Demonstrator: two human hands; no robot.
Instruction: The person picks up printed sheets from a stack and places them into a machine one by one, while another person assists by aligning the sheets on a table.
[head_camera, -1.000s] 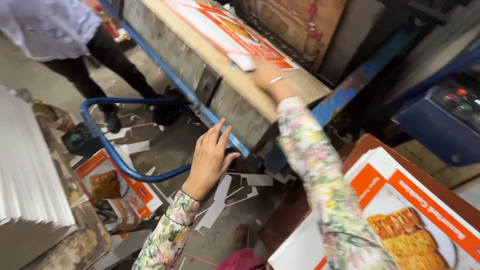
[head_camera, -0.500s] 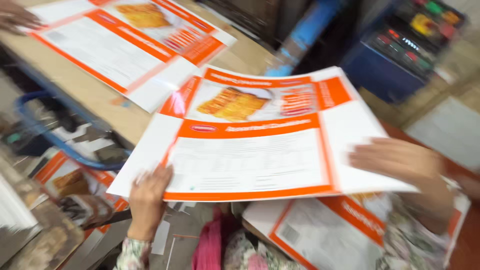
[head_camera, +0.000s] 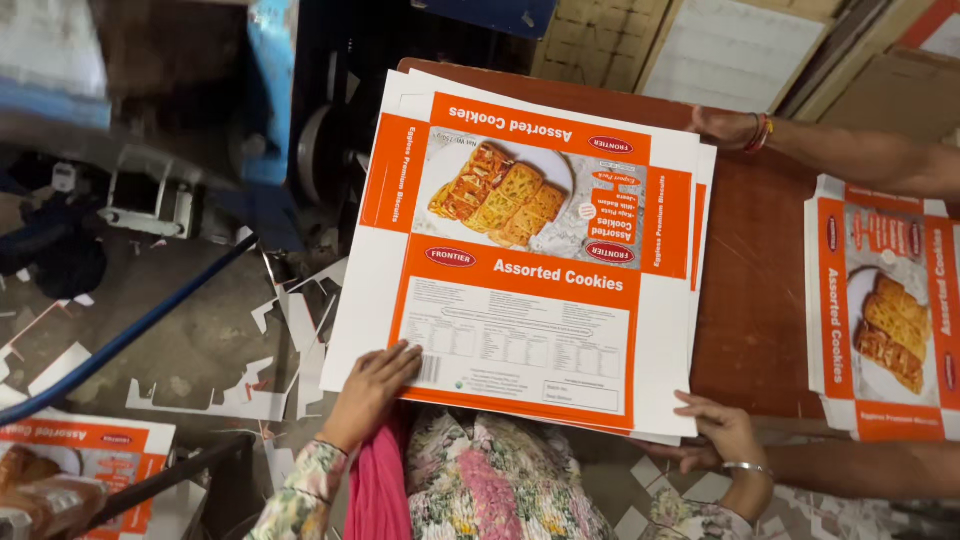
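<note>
Flat, orange-and-white printed carton sheet (head_camera: 520, 270), photo of biscuits.

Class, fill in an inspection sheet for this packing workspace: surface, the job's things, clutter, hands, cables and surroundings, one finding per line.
Surface: brown table, partly bare.
Job's things: stack of flat orange-and-white printed carton sheets, overhanging the table's near edge.
Clutter: white card offcuts scattered on the floor.
Hands: left hand and right hand grip the stack's near edge; another person's hand touches the far corner.
Cables: blue hose or tube across the floor.
Surroundings: second carton stack at right; blue machine at left.
</note>
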